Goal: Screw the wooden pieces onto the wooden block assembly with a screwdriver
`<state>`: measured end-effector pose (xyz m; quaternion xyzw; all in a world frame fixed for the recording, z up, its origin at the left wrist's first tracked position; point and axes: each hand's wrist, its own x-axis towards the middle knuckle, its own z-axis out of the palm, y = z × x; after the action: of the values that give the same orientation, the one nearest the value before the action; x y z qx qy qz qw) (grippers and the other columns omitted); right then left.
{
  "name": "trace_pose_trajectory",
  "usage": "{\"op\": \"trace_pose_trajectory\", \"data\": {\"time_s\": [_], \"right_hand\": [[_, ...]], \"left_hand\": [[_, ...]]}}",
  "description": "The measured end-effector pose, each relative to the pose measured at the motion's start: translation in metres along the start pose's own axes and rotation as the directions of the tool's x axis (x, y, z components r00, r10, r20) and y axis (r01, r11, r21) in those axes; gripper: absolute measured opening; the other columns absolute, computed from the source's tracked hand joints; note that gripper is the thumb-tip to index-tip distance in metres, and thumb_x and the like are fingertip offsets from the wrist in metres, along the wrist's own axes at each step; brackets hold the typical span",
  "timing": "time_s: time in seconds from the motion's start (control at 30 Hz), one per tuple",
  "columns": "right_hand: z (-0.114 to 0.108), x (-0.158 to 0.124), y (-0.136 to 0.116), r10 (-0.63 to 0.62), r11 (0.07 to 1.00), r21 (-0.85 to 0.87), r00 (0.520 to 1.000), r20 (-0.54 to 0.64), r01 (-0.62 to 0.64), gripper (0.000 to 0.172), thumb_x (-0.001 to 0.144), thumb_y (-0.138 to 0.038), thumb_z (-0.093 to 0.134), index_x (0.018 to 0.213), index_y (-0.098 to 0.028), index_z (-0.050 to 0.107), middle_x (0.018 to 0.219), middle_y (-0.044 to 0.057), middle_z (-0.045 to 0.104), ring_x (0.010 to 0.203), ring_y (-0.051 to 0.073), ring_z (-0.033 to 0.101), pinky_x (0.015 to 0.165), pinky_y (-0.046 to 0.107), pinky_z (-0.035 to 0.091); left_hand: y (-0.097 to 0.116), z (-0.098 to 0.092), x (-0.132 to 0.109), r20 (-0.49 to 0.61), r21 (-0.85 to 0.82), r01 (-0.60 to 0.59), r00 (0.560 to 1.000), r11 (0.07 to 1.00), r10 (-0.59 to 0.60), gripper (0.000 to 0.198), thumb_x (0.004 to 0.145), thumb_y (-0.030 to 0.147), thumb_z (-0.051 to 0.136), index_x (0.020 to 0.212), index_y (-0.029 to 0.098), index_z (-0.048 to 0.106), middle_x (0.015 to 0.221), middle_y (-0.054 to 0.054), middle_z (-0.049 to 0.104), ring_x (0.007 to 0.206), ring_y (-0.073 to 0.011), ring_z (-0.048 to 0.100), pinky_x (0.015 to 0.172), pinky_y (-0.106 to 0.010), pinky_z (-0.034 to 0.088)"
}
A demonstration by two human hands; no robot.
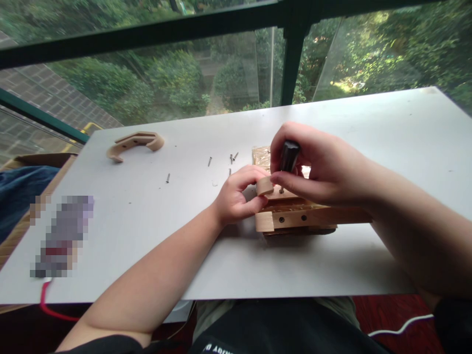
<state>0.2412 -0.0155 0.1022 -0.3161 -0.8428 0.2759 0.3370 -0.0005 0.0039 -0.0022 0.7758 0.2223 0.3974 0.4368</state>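
Note:
My right hand [309,164] is wrapped round the black handle of a screwdriver [290,153], which stands nearly upright. Its tip meets a screw in a pale wooden piece [264,186] with a rounded end. Thumb and fingers of my left hand [243,194] pinch that rounded end from the left. Closer to me lies a second wooden bar [320,216] with two dark screw heads in its side. Both wooden pieces rest on or against a block wrapped in shiny clear film [261,155], partly hidden by my hands.
Several loose screws [210,161] lie left of the block. A curved wooden piece [136,142] with two holes sits at the far left of the white table [147,236]. Near the left edge is a blurred-out object [64,236] with a red cord [44,300]. Windows border the back.

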Motion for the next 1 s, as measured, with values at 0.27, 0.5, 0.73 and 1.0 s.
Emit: {"op": "trace_pose_trajectory", "data": {"time_s": [0.27,0.5,0.73,1.0], "right_hand": [[0.0005,0.0008,0.0021,0.025,0.999,0.042,1.000,0.003,-0.025,0.017,0.095,-0.025,0.069,0.105,-0.016,0.058,0.091,-0.002,0.066,0.074,0.001,0.056,0.064,0.015,0.047],[0.0012,0.0023,0.0066,0.041,0.994,0.096,0.999,0.003,-0.041,0.020,0.095,-0.026,0.071,0.104,-0.016,0.056,0.092,0.000,0.066,0.076,0.002,0.055,0.066,0.017,0.047],[0.0012,0.0037,0.0076,0.051,0.992,0.118,0.999,0.007,-0.052,0.020,0.095,-0.026,0.071,0.104,-0.015,0.057,0.095,0.001,0.066,0.079,0.002,0.056,0.067,0.017,0.048],[0.0009,0.0027,0.0075,0.062,0.990,0.123,0.998,0.017,-0.063,0.020,0.095,-0.025,0.071,0.106,-0.015,0.056,0.095,0.000,0.065,0.078,0.002,0.054,0.068,0.018,0.047]], "left_hand": [[0.0009,-0.0001,0.0002,0.000,0.010,-0.001,1.000,1.000,0.001,0.041,0.093,0.057,0.076,0.101,0.017,0.079,0.115,-0.010,0.080,0.112,-0.0147,0.075,0.107,-0.028,0.059],[0.0036,0.0013,0.0007,-0.014,-0.005,-0.027,1.000,1.000,0.026,0.035,0.093,0.052,0.077,0.101,0.018,0.078,0.113,-0.006,0.080,0.111,-0.0098,0.075,0.102,-0.022,0.057],[0.0036,0.0013,-0.0004,-0.016,-0.024,0.029,0.999,0.999,-0.030,0.038,0.091,0.054,0.079,0.101,0.016,0.079,0.111,-0.007,0.079,0.110,-0.0104,0.074,0.103,-0.023,0.056],[0.0046,0.0009,0.0003,-0.015,-0.017,0.029,0.999,0.999,-0.029,0.038,0.092,0.053,0.078,0.100,0.017,0.079,0.111,-0.007,0.080,0.110,-0.0118,0.075,0.103,-0.025,0.057]]}}
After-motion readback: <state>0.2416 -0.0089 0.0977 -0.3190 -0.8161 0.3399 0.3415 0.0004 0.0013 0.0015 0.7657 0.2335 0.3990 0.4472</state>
